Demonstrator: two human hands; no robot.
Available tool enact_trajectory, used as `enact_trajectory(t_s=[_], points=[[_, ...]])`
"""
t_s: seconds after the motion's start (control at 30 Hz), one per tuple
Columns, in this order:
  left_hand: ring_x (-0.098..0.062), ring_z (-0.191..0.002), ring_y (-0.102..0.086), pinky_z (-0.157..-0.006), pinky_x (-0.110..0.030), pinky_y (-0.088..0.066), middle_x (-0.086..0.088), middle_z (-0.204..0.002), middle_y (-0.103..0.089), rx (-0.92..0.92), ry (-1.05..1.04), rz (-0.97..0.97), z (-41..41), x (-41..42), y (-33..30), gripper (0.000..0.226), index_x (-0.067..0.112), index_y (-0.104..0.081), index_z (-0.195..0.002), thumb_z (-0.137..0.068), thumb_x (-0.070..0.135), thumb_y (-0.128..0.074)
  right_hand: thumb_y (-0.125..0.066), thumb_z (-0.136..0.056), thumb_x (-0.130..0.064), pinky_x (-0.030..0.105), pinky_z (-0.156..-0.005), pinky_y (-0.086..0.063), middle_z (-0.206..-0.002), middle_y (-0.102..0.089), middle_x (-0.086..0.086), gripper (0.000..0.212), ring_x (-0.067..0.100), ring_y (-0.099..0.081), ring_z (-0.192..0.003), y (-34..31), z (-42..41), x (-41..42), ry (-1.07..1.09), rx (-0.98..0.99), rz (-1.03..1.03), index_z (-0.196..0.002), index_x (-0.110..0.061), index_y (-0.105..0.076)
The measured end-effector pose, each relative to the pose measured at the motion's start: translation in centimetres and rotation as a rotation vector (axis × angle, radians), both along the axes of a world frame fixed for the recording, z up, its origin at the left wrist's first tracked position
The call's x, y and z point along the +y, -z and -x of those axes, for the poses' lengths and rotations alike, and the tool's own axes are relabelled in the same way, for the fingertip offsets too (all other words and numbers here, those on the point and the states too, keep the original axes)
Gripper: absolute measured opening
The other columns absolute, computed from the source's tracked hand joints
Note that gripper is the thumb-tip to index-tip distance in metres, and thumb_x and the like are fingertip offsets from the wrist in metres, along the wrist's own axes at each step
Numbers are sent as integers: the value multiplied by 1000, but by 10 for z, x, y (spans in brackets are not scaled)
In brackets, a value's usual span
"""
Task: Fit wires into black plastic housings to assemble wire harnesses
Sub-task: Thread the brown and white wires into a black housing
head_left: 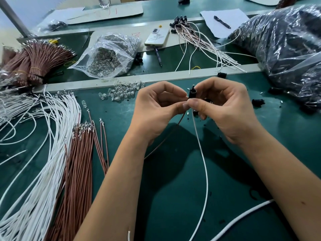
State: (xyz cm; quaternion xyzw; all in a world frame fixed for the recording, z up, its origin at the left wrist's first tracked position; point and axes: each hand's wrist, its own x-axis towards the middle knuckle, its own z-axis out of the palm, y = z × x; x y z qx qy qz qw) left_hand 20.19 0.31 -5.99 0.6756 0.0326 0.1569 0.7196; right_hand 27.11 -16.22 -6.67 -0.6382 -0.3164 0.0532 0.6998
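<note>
Housing: the black plastic housing (192, 94) sits upright between your two hands, raised above the green table (173, 188), near the middle of the view.
Right hand: your right hand (224, 108) pinches the housing between thumb and fingers, thumb tip pressed low on its front.
Left hand: your left hand (156, 108) is curled, thumb and forefinger pinched together on the brown wire (166, 136) just below the housing.
Brown wire: it runs down and left from the pinch, under your left wrist; whether its terminal is already seated in the housing cannot be told, as your fingertips cover it.
White wire: the white wire (205, 167) drops from under the housing and curves down between your forearms toward the bottom edge.
Wire stock, left: loose white wires (40, 153) and brown wires (78, 162) lie fanned on the table beside your left forearm.
Bulbs: small clear bulbs (119, 93) lie scattered beyond your left hand; a clear bag (111, 53) of them lies farther back.
Finished harnesses: wired housings (199, 37) lie in a pile behind the table's rail.
Right side: a large plastic bag (281, 49) of black parts; loose black housings (258, 102) lie near it.
</note>
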Motion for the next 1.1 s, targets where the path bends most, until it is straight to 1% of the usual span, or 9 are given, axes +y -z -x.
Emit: enact_trajectory(t_s=[0.17, 0.3, 0.43, 0.53, 0.6, 0.7, 0.77, 0.9, 1.1], points=[[-20, -74, -74, -73, -30, -59, -14, -79, -76, -14, 13, -5, 0, 0, 0, 22, 4, -68, -86, -76, -13, -78, -86, -80, -9, 26, -53, -52, -81, -73, 2, 21, 15, -62, -62, -1, -1, 1, -9, -10, -50, -90, -23, -74], [-24, -78, -74, -77, -34, -60, -16, -81, -76, -32, 13, -24, -1, -1, 2, 22, 5, -68, -85, -76, -14, -77, -85, -81, -5, 25, -54, -51, -82, -73, 0, 21, 10, -63, -62, -2, 0, 1, -9, -17, -81, -91, -18, -72], [-24, -78, -73, -79, -38, -61, -14, -81, -76, -63, -8, -48, -1, -2, 1, 21, 8, -69, -83, -73, -6, -80, -85, -80, -3, 25, -57, -53, -82, -74, 0, 22, 12, -64, -64, -3, 1, 1, 14, -41, -76, -91, -16, -72], [-19, -75, -73, -75, -31, -59, -10, -80, -76, -94, -36, -93, -1, -3, 1, 23, 7, -68, -82, -73, -9, -82, -84, -82, -2, 26, -62, -55, -83, -73, -1, 22, 14, -65, -69, -4, 1, 1, 26, -60, -57, -99, -13, -74], [-18, -74, -72, -74, -28, -58, -9, -79, -75, -111, -48, -105, -2, -3, 1, 23, 5, -68, -83, -73, -11, -81, -83, -83, -1, 29, -67, -58, -86, -74, 0, 25, 16, -66, -73, -4, 2, 1, 46, -83, -29, -105, -11, -76], [-17, -73, -70, -74, -29, -57, -9, -79, -74, -135, -56, -118, -2, -3, 1, 24, 5, -68, -82, -73, -13, -81, -84, -81, 1, 35, -75, -62, -90, -77, 8, 24, 22, -71, -80, -6, 4, 2, 92, -137, -8, -100, -11, -76], [-16, -72, -70, -73, -27, -57, -6, -78, -73, -151, -58, -132, -2, -2, 0, 25, 6, -67, -82, -73, -14, -80, -84, -81, 2, 34, -79, -61, -92, -77, 10, 25, 23, -73, -84, -8, 6, 2, 101, -193, -2, -101, -10, -76], [-13, -69, -68, -70, -25, -54, -3, -77, -73, -171, -70, -140, -4, -2, 1, 30, 10, -66, -80, -74, -17, -77, -84, -81, 4, 29, -79, -58, -96, -74, 12, 26, 25, -71, -85, -8, 8, 4, 91, -300, 22, -102, -8, -76], [-13, -68, -67, -69, -28, -55, -7, -78, -71, -196, -79, -154, -4, -3, 2, 28, 7, -64, -81, -74, -15, -79, -84, -81, 4, 31, -80, -59, -96, -74, 11, 26, 23, -72, -86, -7, 7, 5, 100, -350, 22, -103, -9, -77]])
